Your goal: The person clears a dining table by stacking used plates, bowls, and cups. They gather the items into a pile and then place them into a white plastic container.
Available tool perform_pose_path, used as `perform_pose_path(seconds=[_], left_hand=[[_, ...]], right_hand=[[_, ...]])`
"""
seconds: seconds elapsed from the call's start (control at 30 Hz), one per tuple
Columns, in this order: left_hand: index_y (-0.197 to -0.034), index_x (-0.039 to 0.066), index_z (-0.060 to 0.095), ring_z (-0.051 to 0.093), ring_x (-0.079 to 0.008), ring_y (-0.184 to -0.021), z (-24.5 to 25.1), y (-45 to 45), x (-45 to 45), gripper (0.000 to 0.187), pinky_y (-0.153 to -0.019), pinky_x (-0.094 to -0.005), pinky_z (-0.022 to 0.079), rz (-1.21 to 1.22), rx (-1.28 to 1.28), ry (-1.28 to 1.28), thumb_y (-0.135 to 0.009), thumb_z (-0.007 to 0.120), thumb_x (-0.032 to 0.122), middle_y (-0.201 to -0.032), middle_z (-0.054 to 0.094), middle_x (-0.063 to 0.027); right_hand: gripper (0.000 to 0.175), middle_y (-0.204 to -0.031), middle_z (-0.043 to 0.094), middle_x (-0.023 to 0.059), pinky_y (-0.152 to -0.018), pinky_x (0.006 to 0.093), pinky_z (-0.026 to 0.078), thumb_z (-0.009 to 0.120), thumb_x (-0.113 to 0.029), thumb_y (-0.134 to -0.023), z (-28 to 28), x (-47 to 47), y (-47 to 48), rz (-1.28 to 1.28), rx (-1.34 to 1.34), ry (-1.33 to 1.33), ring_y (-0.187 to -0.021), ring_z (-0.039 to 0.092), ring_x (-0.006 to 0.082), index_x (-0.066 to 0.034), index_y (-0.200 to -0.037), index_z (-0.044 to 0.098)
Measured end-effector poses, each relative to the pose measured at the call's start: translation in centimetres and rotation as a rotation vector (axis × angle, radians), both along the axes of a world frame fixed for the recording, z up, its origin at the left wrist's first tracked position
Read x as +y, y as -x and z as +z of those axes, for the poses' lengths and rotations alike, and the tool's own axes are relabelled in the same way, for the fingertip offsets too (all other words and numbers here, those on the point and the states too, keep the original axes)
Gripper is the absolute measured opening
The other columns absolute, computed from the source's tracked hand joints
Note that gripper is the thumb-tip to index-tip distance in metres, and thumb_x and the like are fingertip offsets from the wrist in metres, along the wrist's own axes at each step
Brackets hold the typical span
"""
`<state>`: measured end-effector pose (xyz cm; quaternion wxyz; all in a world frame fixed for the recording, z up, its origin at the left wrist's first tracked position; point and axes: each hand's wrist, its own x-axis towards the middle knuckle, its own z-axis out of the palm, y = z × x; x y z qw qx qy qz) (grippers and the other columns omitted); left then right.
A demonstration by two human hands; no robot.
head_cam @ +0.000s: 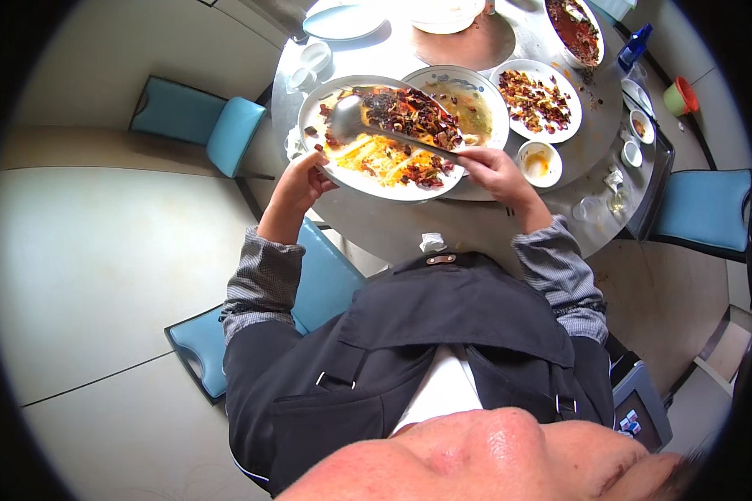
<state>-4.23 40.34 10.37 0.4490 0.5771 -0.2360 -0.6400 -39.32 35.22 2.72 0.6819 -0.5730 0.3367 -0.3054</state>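
Note:
My left hand (301, 183) grips the left rim of a large oval white plate (385, 192), which is raised over the near side of a round table (363, 225). Chopped dried red chillies (413, 109) and orange oil cover much of the plate. In my right hand (494, 174) is the handle of a large metal serving spoon (348, 116). Its bowl rests over the plate's left part, among the food scraps. My right fingers are also close to the plate's right rim; whether they touch it I cannot tell. Partly behind the plate is a blue-patterned dish (492, 103) with oily broth.
To the right stand a white plate of chillies (539, 103), a stained bowl (540, 164) and small cups (631, 153). A dish of red oil (574, 31) lies farther back. Crumpled tissue (432, 242) sits at the near edge. Blue chairs (705, 210) surround the table.

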Motion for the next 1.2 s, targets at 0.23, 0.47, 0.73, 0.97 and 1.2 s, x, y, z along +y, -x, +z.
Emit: perform_pose_path(seconds=[0.23,0.47,0.73,0.97,1.2], left_hand=[[-0.115,-0.005,0.050,0.068,-0.0237,-0.086,-0.1,0.1,-0.5,0.037,-0.076,-0.0359,0.058,0.002,0.032,0.005,-0.081,0.053,0.008,-0.102,0.066,-0.0160],[-0.114,-0.006,0.051,0.068,-0.0233,-0.083,0.3,1.0,-0.2,0.036,-0.074,-0.0369,0.059,0.029,0.010,-0.001,-0.082,0.053,0.009,-0.100,0.066,-0.0164],[-0.115,-0.005,0.051,0.067,-0.0234,-0.085,-0.6,0.7,-0.8,0.036,-0.075,-0.0372,0.058,-0.015,0.011,-0.011,-0.082,0.053,0.009,-0.101,0.066,-0.0153],[-0.115,-0.004,0.051,0.067,-0.0232,-0.085,0.3,1.2,-0.2,0.036,-0.074,-0.0373,0.058,0.015,-0.023,-0.009,-0.082,0.053,0.010,-0.101,0.066,-0.0151],[-0.116,-0.004,0.050,0.068,-0.0231,-0.084,-1.1,0.3,-0.8,0.038,-0.074,-0.0366,0.058,-0.014,-0.019,0.003,-0.081,0.053,0.010,-0.099,0.066,-0.0151]], right_hand=[[0.026,-0.088,0.065,0.0012,-0.073,0.0221,0.045,0.056,-0.012,-0.092,-0.9,-1.3,-1.9,0.047,-0.005,0.010,-0.080,0.056,0.0084,0.0033,-0.112,0.062],[0.022,-0.079,0.063,0.0001,-0.065,0.0215,0.043,0.056,-0.011,-0.090,-3.3,-2.6,3.5,-0.192,0.193,0.174,-0.067,0.050,0.0064,-0.0006,-0.106,0.067],[0.022,-0.087,0.069,0.0057,-0.071,0.0247,0.048,0.057,-0.009,-0.089,1.6,-1.6,-4.3,-0.061,0.045,0.161,-0.076,0.059,0.0102,-0.0001,-0.107,0.066],[0.023,-0.081,0.069,0.0042,-0.067,0.0243,0.047,0.058,-0.013,-0.090,-4.7,-4.2,2.0,-0.331,0.275,0.200,-0.070,0.057,0.0086,-0.0026,-0.108,0.067],[0.022,-0.083,0.070,0.0088,-0.065,0.0278,0.049,0.058,-0.017,-0.089,0.5,-3.0,-5.0,-0.164,0.168,0.365,-0.069,0.062,0.0134,-0.0065,-0.106,0.068]])
